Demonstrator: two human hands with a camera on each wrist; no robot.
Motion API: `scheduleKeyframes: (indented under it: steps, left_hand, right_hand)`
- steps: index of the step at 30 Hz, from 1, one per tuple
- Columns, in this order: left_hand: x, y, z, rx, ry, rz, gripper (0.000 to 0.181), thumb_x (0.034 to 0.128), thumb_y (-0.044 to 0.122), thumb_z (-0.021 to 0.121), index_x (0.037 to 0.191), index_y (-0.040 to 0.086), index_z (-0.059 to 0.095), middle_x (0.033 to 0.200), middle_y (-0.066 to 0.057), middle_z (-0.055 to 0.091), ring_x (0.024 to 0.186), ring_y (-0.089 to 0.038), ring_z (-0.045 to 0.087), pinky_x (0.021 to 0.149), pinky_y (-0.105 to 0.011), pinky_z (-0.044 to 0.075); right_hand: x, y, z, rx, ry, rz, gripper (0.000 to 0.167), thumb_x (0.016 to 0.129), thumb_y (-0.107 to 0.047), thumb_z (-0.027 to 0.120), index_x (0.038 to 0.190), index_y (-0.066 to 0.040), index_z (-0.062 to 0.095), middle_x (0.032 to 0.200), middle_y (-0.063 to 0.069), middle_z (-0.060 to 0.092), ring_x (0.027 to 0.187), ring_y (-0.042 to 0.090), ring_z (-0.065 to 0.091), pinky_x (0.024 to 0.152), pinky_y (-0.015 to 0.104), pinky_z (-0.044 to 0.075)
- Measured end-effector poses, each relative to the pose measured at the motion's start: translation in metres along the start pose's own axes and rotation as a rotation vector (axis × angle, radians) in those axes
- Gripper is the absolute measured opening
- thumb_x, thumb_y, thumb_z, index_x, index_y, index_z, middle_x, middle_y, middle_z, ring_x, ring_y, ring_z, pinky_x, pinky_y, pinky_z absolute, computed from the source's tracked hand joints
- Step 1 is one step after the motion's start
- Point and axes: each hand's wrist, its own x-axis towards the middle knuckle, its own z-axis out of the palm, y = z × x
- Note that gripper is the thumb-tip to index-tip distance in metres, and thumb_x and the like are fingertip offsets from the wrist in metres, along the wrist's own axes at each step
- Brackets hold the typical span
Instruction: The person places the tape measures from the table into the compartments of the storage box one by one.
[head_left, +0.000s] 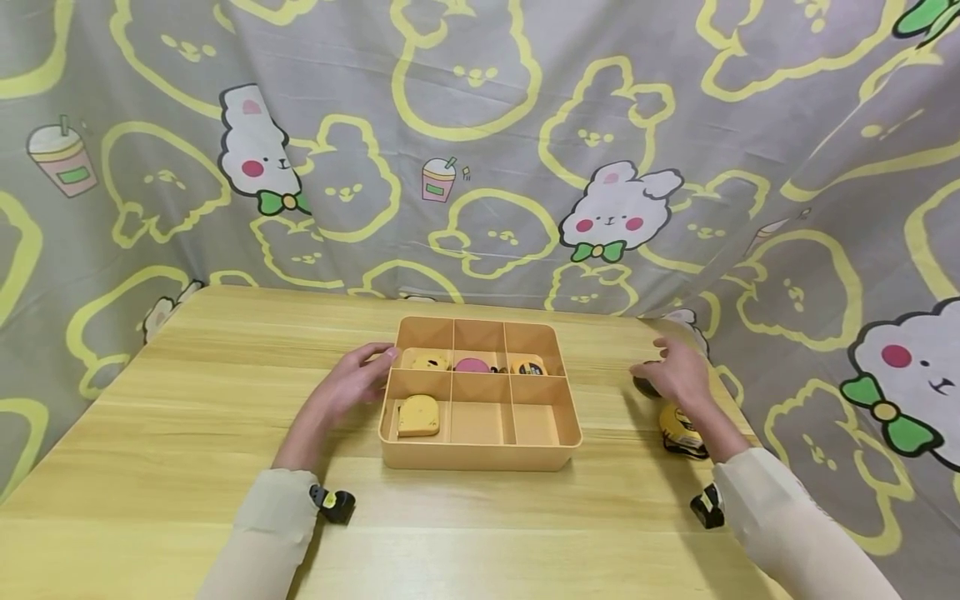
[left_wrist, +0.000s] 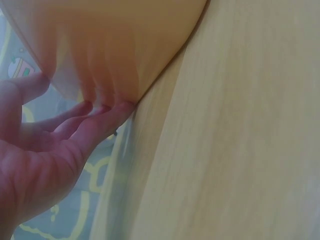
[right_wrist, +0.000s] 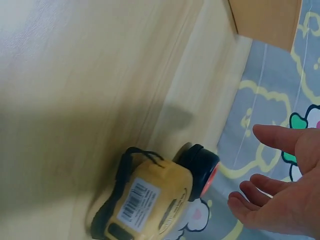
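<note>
An orange six-compartment box (head_left: 480, 457) stands mid-table. My left hand (head_left: 351, 385) touches its left wall with relaxed fingers; the left wrist view shows the fingertips of that hand (left_wrist: 55, 135) against the box's side (left_wrist: 110, 45). At the right, my right hand (head_left: 678, 375) hovers with parted fingers over a dark round object (head_left: 647, 383). In the right wrist view the right hand (right_wrist: 280, 180) holds nothing; the dark round object (right_wrist: 199, 167) and a yellow tape measure (right_wrist: 150, 200) with a black strap lie beside it.
In the box are a yellow bread-shaped item (head_left: 418, 415) front left, and a yellow item (head_left: 431, 363), a pink item (head_left: 472, 366) and an orange-and-black item (head_left: 529, 367) in the back row. A patterned curtain (head_left: 480, 233) hangs behind the table (head_left: 187, 400).
</note>
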Motion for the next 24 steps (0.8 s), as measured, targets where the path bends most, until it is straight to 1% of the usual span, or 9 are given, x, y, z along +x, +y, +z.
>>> scheduleKeyframes:
  steps: [6,11,16,19,24]
  left_hand:
    - [0.000,0.001,-0.001,0.011,-0.002,-0.001,0.070,0.1070,0.046,0.048,0.157,0.000,0.028,0.156,-0.028,0.040,0.144,-0.043,0.041,0.112,-0.054,0.044]
    - [0.000,0.000,-0.001,0.033,0.004,-0.005,0.071,0.1064,0.047,0.048,0.157,0.002,0.029,0.157,-0.027,0.040,0.144,-0.043,0.041,0.111,-0.054,0.044]
    - [0.000,0.000,-0.001,0.035,0.007,-0.002,0.070,0.1066,0.047,0.047,0.157,0.002,0.029,0.156,-0.028,0.041,0.143,-0.043,0.042,0.111,-0.054,0.045]
    - [0.001,0.000,0.000,0.025,0.009,-0.007,0.069,0.1071,0.046,0.047,0.157,0.002,0.030,0.155,-0.028,0.042,0.143,-0.043,0.043,0.111,-0.053,0.045]
    - [0.003,-0.001,0.001,-0.007,0.007,-0.015,0.066,0.1079,0.043,0.047,0.156,0.001,0.031,0.154,-0.028,0.043,0.142,-0.043,0.044,0.110,-0.053,0.046]
  right_hand:
    - [0.000,0.007,0.001,0.009,-0.006,0.029,0.079,0.090,-0.030,0.072,0.146,0.015,0.038,0.146,0.037,0.044,0.128,0.054,0.047,0.103,0.063,0.044]
    - [0.001,0.011,0.003,-0.009,-0.043,0.079,0.081,0.091,-0.030,0.070,0.148,0.015,0.035,0.147,0.039,0.041,0.130,0.058,0.041,0.106,0.065,0.040]
    - [0.001,0.017,0.004,-0.014,-0.082,0.118,0.083,0.092,-0.032,0.068,0.150,0.014,0.031,0.149,0.039,0.038,0.131,0.058,0.040,0.106,0.065,0.040]
    - [0.002,0.021,0.005,-0.018,-0.099,0.125,0.082,0.092,-0.032,0.067,0.150,0.015,0.031,0.148,0.040,0.038,0.130,0.058,0.040,0.105,0.065,0.040]
    - [0.002,0.026,0.007,-0.021,-0.107,0.127,0.080,0.092,-0.030,0.068,0.149,0.014,0.033,0.145,0.040,0.042,0.128,0.058,0.042,0.103,0.065,0.041]
